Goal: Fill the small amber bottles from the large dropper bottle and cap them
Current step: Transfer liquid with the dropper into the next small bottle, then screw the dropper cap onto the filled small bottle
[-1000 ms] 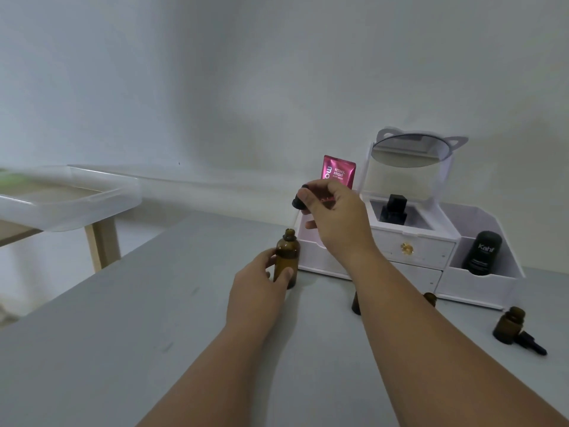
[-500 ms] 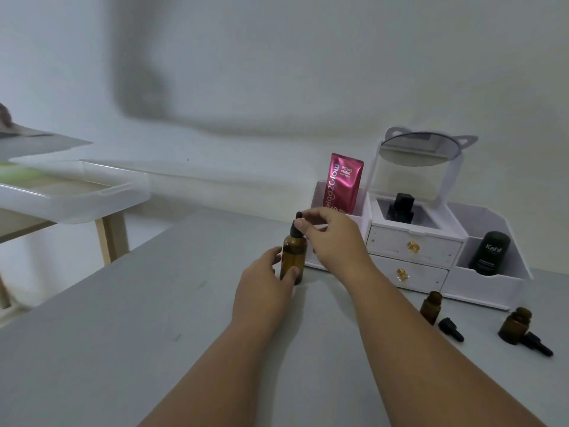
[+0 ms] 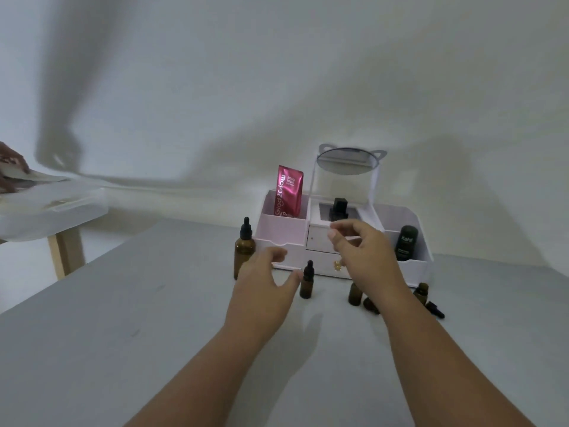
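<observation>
Hovered both hands empty with fingers spread: left hand [image 3: 264, 282] just left of the small capped amber glass bottle [image 3: 307, 280], right hand [image 3: 360, 251] above and right of it. Left two uncapped small amber bottles [image 3: 354, 293] right of it, likely awaiting filling. Parked the large amber dropper bottle [image 3: 244, 246], capped, behind-left, before the white plastic organiser [image 3: 284, 231].

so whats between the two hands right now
In the head view, a small amber bottle with its black dropper cap on stands upright on the table between the left hand and the right hand. Neither hand touches it.
</observation>
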